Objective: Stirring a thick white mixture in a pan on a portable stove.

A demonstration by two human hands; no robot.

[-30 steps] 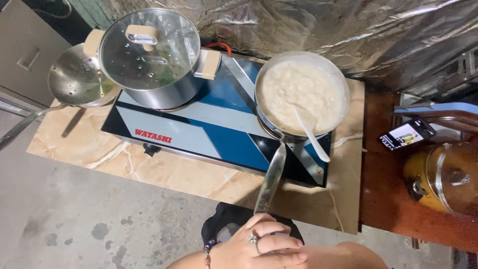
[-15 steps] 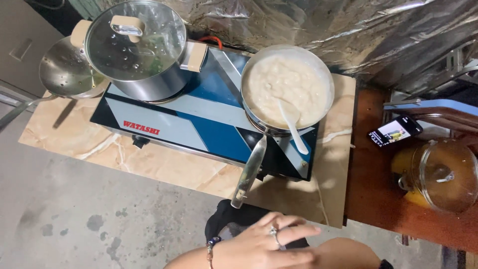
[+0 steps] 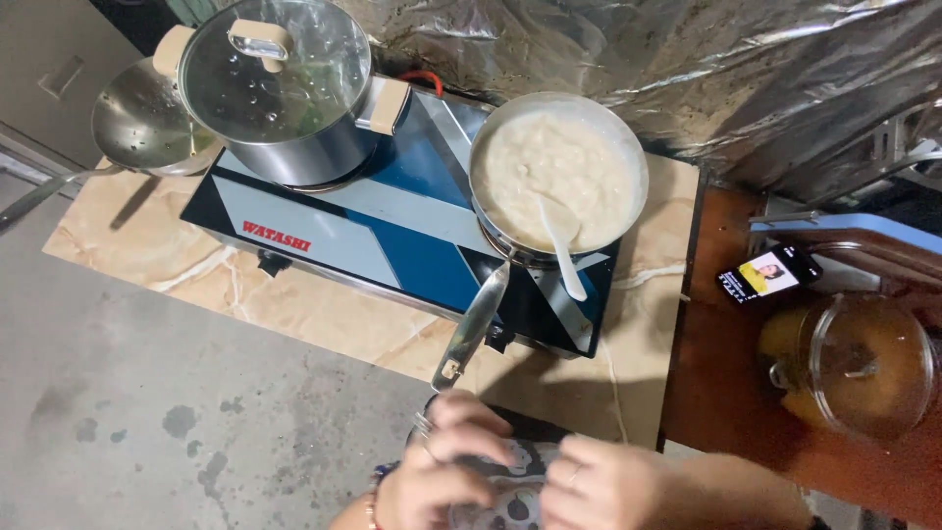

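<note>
At far left, on the marble-patterned desk (image 3: 294, 309), a steel ladle (image 3: 142, 123) resting beside a lidded steel pot (image 3: 280, 93) with beige handles and a fogged glass lid, seated on the left burner of a blue gas stove (image 3: 392, 231). Further right, on the other burner, a steel pan (image 3: 557, 177) full of thick white porridge, a white spoon (image 3: 561, 240) leaning in it, the pan's long handle (image 3: 471, 329) pointing down toward the bottom edge. Just below the handle's tip, left hand (image 3: 442, 466) and right hand (image 3: 603, 486) close together, fingers curled over a patterned cloth (image 3: 510, 486) between them, grip on it hard to tell. At right, on a brown wooden surface (image 3: 716, 393), a lit phone (image 3: 768, 275) and a lidded glass pot (image 3: 849, 363).
</note>
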